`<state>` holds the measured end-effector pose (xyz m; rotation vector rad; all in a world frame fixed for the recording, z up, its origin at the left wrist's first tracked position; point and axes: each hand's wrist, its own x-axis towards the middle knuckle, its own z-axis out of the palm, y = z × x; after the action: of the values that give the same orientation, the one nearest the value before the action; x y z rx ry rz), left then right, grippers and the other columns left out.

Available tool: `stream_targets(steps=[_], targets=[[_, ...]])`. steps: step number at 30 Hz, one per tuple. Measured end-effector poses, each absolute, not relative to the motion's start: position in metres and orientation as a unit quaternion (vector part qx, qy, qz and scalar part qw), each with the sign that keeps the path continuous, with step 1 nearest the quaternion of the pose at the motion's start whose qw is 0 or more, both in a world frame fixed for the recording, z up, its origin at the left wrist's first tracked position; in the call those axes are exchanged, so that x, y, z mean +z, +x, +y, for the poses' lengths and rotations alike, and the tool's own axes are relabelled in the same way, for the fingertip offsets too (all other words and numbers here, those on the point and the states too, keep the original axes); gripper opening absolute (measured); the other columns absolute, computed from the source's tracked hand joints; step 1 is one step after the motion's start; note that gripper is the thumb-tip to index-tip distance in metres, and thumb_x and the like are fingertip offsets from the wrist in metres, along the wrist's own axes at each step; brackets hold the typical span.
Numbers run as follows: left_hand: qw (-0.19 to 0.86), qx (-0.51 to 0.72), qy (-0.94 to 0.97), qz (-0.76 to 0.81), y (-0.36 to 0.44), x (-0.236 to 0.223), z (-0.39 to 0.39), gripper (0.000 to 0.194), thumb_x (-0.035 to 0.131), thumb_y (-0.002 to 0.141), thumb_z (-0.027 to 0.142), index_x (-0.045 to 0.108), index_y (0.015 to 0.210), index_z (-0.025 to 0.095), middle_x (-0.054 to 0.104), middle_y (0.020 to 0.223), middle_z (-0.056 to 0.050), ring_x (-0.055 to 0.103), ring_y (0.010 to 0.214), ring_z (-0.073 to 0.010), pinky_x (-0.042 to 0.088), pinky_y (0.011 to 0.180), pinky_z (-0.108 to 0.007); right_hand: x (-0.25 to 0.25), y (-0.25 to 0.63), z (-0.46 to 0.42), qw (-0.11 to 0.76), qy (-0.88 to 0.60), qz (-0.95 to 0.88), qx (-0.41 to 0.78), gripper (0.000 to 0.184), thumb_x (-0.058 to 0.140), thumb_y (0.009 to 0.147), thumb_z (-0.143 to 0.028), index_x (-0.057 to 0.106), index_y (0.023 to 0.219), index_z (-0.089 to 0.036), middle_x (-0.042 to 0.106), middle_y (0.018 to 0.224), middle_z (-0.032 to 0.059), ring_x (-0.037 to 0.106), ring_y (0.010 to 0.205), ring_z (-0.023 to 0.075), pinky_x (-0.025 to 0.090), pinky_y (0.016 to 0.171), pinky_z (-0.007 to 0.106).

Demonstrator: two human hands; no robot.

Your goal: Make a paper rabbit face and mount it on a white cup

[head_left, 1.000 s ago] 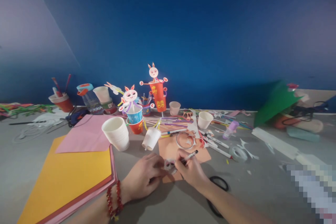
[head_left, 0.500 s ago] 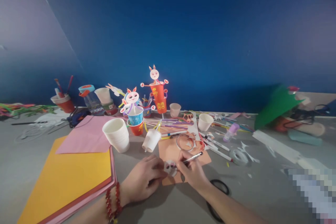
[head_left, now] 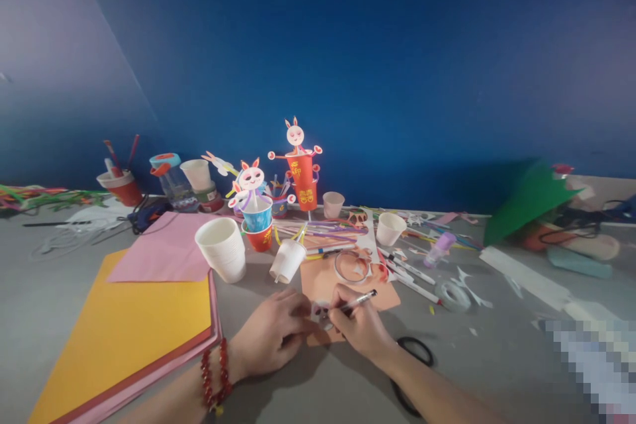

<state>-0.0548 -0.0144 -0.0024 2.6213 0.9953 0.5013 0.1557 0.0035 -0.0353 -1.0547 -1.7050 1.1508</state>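
Our right hand point(head_left: 358, 323) grips a pen point(head_left: 358, 303), its tip at the small white cutout point(head_left: 322, 310) on the near part of the orange sheet point(head_left: 385, 295). Our left hand point(head_left: 272, 331) touches the cutout's left edge with curled fingers; we cannot tell whether they pinch it. Black-handled scissors point(head_left: 416, 349) lie partly under our right forearm. To the left we have yellow paper point(head_left: 134, 318) with pink paper point(head_left: 166, 248) across its far end, and the stacked white cups point(head_left: 221, 248) stand just beside them.

Craft workspace: markers point(head_left: 412, 269), paper sheets point(head_left: 134, 318), tape roll point(head_left: 453, 295).
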Motion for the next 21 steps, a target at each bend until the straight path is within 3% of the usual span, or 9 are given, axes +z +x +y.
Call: stream_targets(steps=[21], targets=[[0.150,0.176,0.909,0.346,-0.0542,-0.0001,-0.0146,0.042,0.052,0.077,0.007,0.073,0.105,0.030,0.063,0.104,-0.005,0.058,0.092,-0.0227,0.044,0.082,-0.036,-0.0330,0.1546,0.0052,0.401,-0.427,-0.678,0.444,0.011,0.045,0.072,-0.021,0.040,0.064,-0.025,0.042,0.052,-0.0075,0.042,0.047,0.0117,0.031,0.046,0.021]])
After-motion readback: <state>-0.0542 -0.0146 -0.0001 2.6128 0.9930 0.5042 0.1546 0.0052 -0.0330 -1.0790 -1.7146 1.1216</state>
